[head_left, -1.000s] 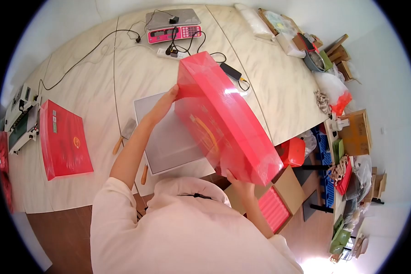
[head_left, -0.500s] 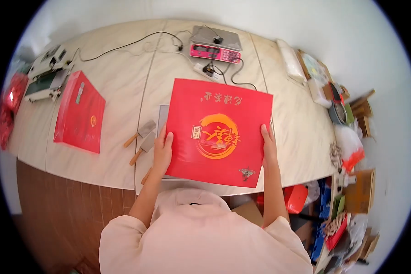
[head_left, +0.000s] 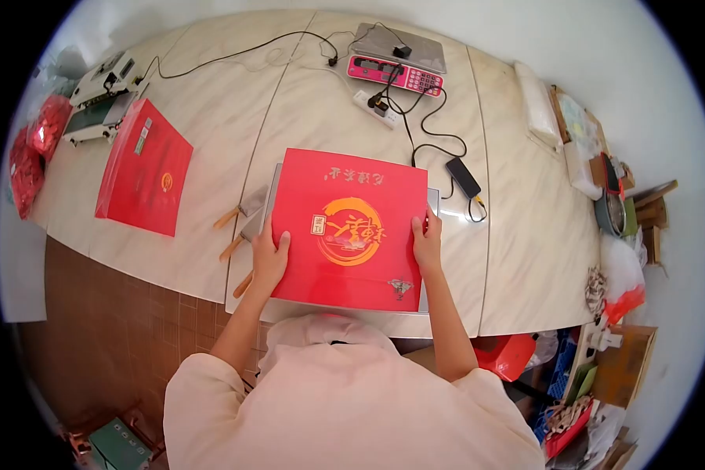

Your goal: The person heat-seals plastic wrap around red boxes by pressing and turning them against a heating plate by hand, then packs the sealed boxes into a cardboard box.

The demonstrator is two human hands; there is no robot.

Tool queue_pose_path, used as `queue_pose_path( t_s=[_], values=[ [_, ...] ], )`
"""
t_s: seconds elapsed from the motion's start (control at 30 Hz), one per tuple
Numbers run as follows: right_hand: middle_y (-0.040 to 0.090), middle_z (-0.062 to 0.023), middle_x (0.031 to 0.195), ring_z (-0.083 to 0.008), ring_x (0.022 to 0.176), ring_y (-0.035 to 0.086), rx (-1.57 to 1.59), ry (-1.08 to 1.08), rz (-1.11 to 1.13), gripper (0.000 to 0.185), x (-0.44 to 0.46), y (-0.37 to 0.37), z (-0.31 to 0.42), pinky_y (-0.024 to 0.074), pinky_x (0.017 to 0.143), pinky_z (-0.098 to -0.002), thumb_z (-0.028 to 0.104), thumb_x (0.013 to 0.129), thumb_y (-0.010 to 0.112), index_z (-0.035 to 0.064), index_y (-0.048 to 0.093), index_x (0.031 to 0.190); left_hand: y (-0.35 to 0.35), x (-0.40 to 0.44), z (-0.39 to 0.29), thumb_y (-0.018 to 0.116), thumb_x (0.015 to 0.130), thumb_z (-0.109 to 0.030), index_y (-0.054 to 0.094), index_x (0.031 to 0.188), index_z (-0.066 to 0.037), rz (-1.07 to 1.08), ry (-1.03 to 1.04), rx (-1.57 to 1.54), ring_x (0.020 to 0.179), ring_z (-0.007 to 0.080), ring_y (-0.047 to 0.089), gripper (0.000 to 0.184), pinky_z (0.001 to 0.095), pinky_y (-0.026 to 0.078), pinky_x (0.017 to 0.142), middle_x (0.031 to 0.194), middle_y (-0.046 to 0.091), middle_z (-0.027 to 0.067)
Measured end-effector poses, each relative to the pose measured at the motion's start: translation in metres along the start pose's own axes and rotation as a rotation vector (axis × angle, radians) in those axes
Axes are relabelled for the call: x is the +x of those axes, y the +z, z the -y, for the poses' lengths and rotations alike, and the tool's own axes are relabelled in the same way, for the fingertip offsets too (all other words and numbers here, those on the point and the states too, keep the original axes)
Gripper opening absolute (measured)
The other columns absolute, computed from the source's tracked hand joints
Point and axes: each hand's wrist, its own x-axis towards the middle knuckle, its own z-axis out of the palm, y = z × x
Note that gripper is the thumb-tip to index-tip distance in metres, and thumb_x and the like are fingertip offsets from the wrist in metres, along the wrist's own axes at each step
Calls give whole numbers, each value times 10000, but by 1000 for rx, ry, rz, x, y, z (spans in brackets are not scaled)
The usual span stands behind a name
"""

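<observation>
My left hand (head_left: 269,258) grips the left edge of a red gift box (head_left: 321,286) with its thumb on top. On the opposite edge, my right hand (head_left: 427,247) holds it the same way. The box carries gold lettering and an orange ring emblem, upside down from where I stand. It lies flat over a grey board (head_left: 433,202), whose edges show around it; whether the two touch all over I cannot tell. Left of my left hand are several wooden-handled scrapers (head_left: 232,248), their metal blades partly hidden by the box.
A second red box (head_left: 145,176) stands at the left, near a white machine (head_left: 102,106) and red plastic bags (head_left: 51,125). Toward the back are a pink scale (head_left: 395,74), a power strip (head_left: 376,110), cables and a black adapter (head_left: 464,178). Clutter lines the right wall.
Both hands have brought the red box down and to the left, onto or just above the grey board. My view has shifted, and the adapter now shows.
</observation>
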Motion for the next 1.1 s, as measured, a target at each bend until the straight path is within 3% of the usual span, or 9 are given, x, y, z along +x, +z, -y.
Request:
queue_pose_path(
  t_s=[0.03, 0.2, 0.27, 0.4, 0.47, 0.57, 1.1],
  values=[
    [453, -187, 1228, -319, 1154, 433, -115, -59, -92, 423, -3, 1, 1, 342, 1008, -386, 166, 931, 495, 84, 445, 1344, -2, 0, 0, 505, 918, -202, 341, 1385, -43, 40, 14, 7, 1049, 366, 472, 520, 425, 355, 966, 1203, 523, 230],
    [415, -195, 1267, -324, 1176, 412, -197, -180, -47, 420, -35, -13, 8, 341, 1011, -385, 142, 932, 489, 122, 457, 1351, -7, -21, 7, 494, 931, -210, 269, 1401, 16, 98, 127, -112, 1247, 366, 396, 568, 406, 294, 1059, 1350, 414, 248],
    [411, -190, 1275, -326, 1175, 412, -215, -176, -3, 436, -49, -16, 6, 345, 1006, -383, 135, 939, 476, 138, 436, 1374, -16, -31, 1, 479, 946, -224, 208, 1423, 29, 205, 83, -195, 1345, 331, 300, 605, 380, 240, 1101, 1426, 323, 241],
    [412, -175, 1302, -311, 1201, 407, -168, -126, 21, 439, -67, -25, 3, 326, 1028, -369, 145, 950, 456, 118, 417, 1386, -23, -41, 16, 470, 955, -221, 159, 1449, 13, 265, 46, -231, 1365, 296, 272, 629, 355, 212, 1111, 1470, 273, 208],
    [404, -146, 1378, -250, 1288, 369, 9, -110, 71, 443, -70, -31, -2, 273, 1074, -323, 167, 972, 425, 52, 381, 1397, -30, -44, 11, 447, 967, -206, 121, 1463, 0, 346, -42, -441, 1384, 263, 232, 628, 333, 188, 1116, 1502, 226, 170],
    [371, -137, 1432, -239, 1341, 320, 138, -8, 83, 441, -101, -35, 6, 228, 1103, -326, 158, 983, 385, 31, 356, 1404, -31, -51, 9, 424, 976, -195, 107, 1468, -10, 315, -3, -498, 1394, 235, 202, 615, 317, 168, 1119, 1520, 194, 139],
    [397, -110, 1424, -186, 1301, 374, 393, 145, -75, 472, -114, -52, 17, 284, 1071, -293, 217, 987, 431, -8, 356, 1395, 1, -49, 1, 375, 992, -186, 163, 1467, -42, 335, 53, -483, 1396, 245, 210, 540, 317, 166, 1124, 1511, 221, 140]
  ],
)
